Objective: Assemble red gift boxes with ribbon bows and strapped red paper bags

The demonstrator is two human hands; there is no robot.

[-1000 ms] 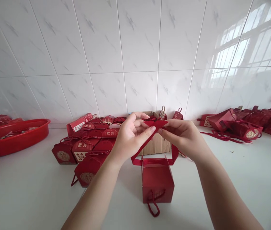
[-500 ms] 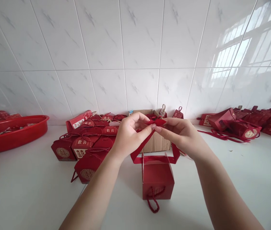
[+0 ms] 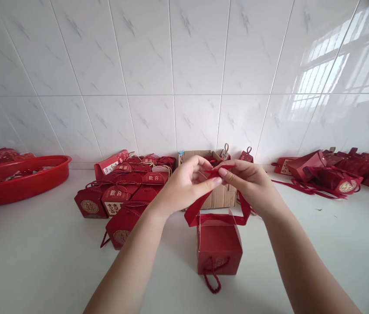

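Observation:
Both hands meet above a small red gift box, pinching a red ribbon (image 3: 198, 208) that hangs in a loop below them. My left hand (image 3: 189, 183) is closed on it with thumb and fingertips. My right hand (image 3: 246, 178) also pinches the ribbon, its thumb close to the left thumb. Just under the loop, the red gift box (image 3: 220, 246) stands upright on the white counter. A twisted red cord handle (image 3: 213, 279) droops down its near side. The ribbon's lower run crosses behind the box's top edges.
Several filled red gift boxes (image 3: 119, 192) are grouped on the left. A red plastic basin (image 3: 24, 187) stands farther left. Behind the hands is a cardboard box (image 3: 218, 198). More red boxes and ribbons (image 3: 331, 179) lie at right against the tiled wall (image 3: 194, 65).
The view has shifted slightly, so everything sits a little farther right. The fingers have moved on the ribbon, and its pinched part has changed shape. The gift box still stands below.

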